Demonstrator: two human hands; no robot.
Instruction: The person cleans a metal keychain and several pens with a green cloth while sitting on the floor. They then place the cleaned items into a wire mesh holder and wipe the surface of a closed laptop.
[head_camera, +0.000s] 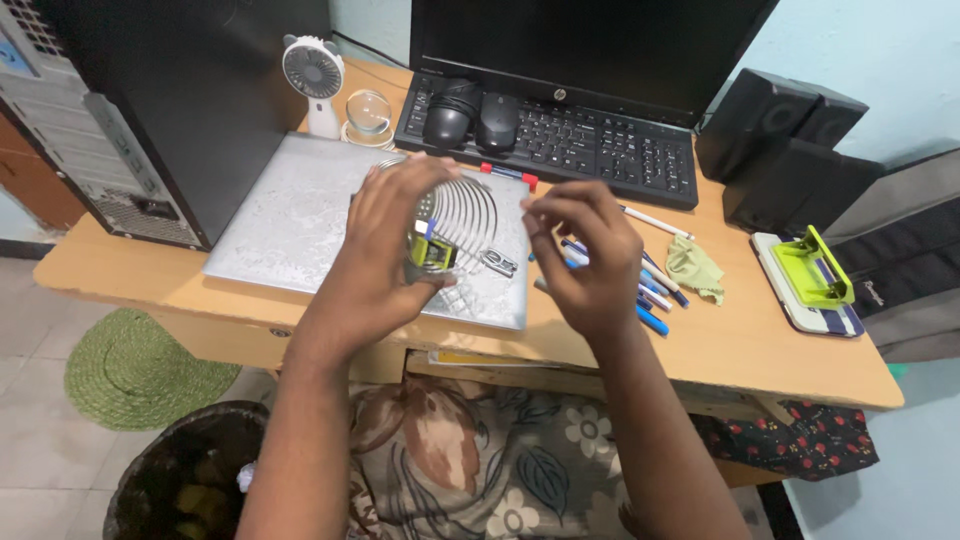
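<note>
Two bare hands work above a closed silver laptop (300, 215) on a tan wooden desk (750, 345): the left hand (385, 250) grips a small yellow-green and blue object (432, 248) held over the laptop's right half, while the right hand (585, 255) hovers beside it with fingertips pinched, contents not discernible. One black keyboard (600, 145) carrying two black mice (475, 118) borders the rear; loose blue and white pens (655, 285) and one green cloth (695, 268) lie rightward. Bare desktop remains along the front right edge, short of one green hole punch (815, 270).

Single head camera, looking steeply down, close over desk (760, 350).
</note>
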